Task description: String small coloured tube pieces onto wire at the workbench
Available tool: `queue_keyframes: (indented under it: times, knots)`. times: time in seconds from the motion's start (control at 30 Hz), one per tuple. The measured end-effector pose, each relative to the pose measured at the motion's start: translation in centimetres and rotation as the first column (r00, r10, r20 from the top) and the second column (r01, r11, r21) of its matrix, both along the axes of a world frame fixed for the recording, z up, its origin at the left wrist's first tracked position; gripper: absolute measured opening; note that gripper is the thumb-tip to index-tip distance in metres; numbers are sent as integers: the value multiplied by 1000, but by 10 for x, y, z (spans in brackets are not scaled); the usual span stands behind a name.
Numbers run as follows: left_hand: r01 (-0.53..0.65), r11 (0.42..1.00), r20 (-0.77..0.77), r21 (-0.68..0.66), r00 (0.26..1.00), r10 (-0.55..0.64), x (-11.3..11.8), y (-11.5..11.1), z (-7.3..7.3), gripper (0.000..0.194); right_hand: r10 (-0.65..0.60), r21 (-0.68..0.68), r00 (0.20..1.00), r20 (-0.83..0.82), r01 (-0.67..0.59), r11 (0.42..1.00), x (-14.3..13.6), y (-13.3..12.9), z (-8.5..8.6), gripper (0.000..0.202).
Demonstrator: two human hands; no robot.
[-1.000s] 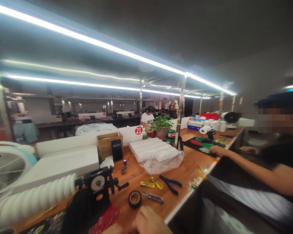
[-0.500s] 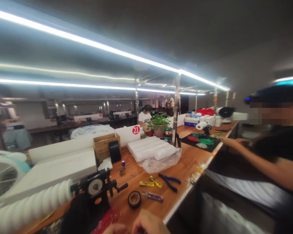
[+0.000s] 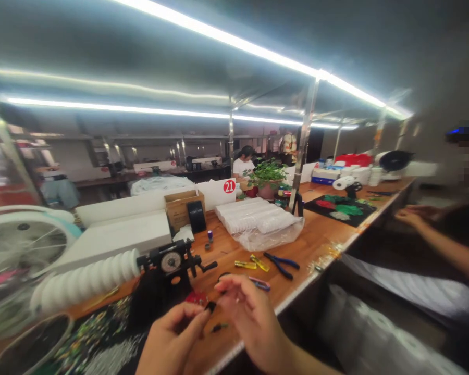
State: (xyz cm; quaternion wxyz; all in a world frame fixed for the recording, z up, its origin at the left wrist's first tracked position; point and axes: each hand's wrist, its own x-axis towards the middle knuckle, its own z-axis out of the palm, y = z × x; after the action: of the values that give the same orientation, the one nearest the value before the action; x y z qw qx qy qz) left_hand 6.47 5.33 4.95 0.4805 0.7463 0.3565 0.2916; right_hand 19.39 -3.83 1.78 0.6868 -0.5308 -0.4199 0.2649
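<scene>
Low in the view, my left hand (image 3: 175,333) pinches a small black piece (image 3: 210,306) between thumb and fingertips. Just to its right, my right hand (image 3: 252,315) is raised over the bench edge with curled fingers near that piece; what its fingertips hold, if anything, is too small to name. Below the hands a small dark part (image 3: 219,327) lies on the wooden bench (image 3: 219,265). A black hand-cranked device with a round dial (image 3: 171,262) stands behind my left hand, beside a red pile (image 3: 196,297). Pliers (image 3: 282,265) and yellow-handled tools (image 3: 259,263) lie beyond my right hand.
White ribbed rolls (image 3: 89,278) extend left of the device. Many small mixed parts (image 3: 101,325) lie at the lower left beside a round container (image 3: 35,344). Wrapped white rolls (image 3: 258,219) and a cardboard box (image 3: 180,211) stand farther back. A co-worker's hands (image 3: 418,214) are at right.
The view has tipped down and turned left. Both my hands have come up into fuller view, and the black piece now shows at my left fingertips. The co-worker appears farther right.
</scene>
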Motion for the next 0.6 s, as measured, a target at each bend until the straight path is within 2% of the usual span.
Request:
queue_keyframes:
  times: [0.03, 0.1, 0.17, 0.23, 0.33, 0.43, 0.6]
  knots:
    - [-10, 999, 33, -37, 999, 12, 2, -1, 3, 31, 74, 52, 983, -167, -67, 996, 1, 1, 3, 46]
    - [-12, 995, 91, -103, 996, 21, 5, -2, 5, 31, 227, 180, 883, -410, -166, 970, 1, 5, 2, 61]
    - [8, 990, 135, -141, 991, 11, 9, -4, 5, 30, 321, 276, 821, -472, -208, 938, 0, 11, -4, 73]
    - [25, 987, 169, -160, 986, 3, 12, -6, 5, 30, 336, 305, 836, -434, -215, 928, -2, 13, -9, 83]
    - [35, 982, 196, -185, 981, 2, 16, -10, 4, 29, 287, 295, 905, -314, -194, 935, -4, 12, -16, 91]
    - [46, 980, 211, -195, 977, -3, 18, -12, 4, 27, 225, 264, 964, -140, -183, 947, -3, 7, -20, 89]
    - [23, 980, 194, -198, 981, 16, 20, -15, 6, 27, 179, 260, 979, 93, -197, 945, -4, -1, -20, 89]
